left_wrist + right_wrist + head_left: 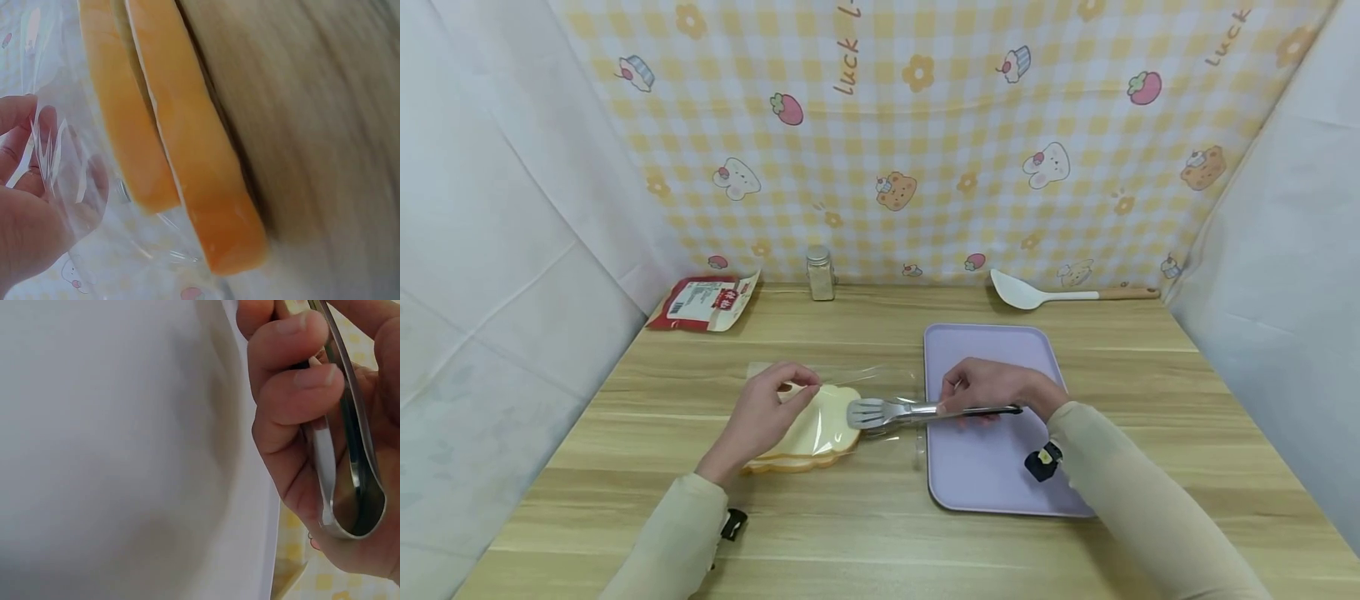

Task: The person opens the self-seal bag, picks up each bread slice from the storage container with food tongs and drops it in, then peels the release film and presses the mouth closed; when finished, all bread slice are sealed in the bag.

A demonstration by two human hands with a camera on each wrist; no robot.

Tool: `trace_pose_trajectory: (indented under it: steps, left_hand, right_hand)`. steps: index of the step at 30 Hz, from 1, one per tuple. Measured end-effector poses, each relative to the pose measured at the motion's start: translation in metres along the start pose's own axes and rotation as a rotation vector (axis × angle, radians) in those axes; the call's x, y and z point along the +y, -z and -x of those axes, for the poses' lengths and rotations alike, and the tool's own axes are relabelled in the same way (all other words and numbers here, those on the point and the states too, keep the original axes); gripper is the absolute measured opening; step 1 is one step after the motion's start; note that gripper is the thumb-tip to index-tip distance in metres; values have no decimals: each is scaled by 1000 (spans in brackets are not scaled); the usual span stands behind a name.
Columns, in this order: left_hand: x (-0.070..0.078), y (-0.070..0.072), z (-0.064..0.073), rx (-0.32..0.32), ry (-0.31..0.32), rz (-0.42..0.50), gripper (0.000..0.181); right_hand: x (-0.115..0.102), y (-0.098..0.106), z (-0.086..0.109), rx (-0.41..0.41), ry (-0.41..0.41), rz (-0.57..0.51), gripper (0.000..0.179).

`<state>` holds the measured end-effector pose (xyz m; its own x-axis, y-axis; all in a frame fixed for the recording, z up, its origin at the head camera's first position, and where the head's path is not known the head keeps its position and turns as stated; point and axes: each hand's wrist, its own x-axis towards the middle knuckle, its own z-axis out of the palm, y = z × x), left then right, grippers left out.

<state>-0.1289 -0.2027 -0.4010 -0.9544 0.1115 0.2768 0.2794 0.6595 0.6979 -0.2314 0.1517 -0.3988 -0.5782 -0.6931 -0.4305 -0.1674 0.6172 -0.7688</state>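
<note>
My left hand (766,414) pinches the edge of a clear plastic bag (886,383) between thumb and fingertips, and the film lifts there in the left wrist view. Two bread slices (822,427) with orange-brown crusts lie stacked in the bag, their thick edges (203,156) side by side in that view. My right hand (992,387) grips metal tongs (917,410) over the lilac tray (977,487). The tongs' slotted head points left and overlaps the right edge of the bread. In the right wrist view, fingers curl round both arms of the tongs (356,519) near the bend.
A red and white food packet (703,304) lies at the back left, with a glass shaker jar (821,275) to its right. A white spatula with a wooden handle (1022,293) rests along the back right. A checked curtain (865,133) hangs behind the table.
</note>
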Motion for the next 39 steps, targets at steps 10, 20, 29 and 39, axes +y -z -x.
trace_pose_trajectory:
  steps: [10, 20, 29, 39]
  left_hand:
    - [-2, 2, 1, -13, 12, -12, 7]
    - [0, 4, 2, -22, 33, 30, 7]
    - [3, 8, 2, -22, 44, 87, 8]
    - [3, 8, 3, -2, 59, 106, 7]
  right_hand:
    - [0, -3, 1, 44, 60, -13, 19]
    - [0, -6, -4, 37, 83, -37, 21]
    - [2, -7, -5, 50, 88, -44, 20]
    - [5, -8, -6, 57, 107, -79, 22]
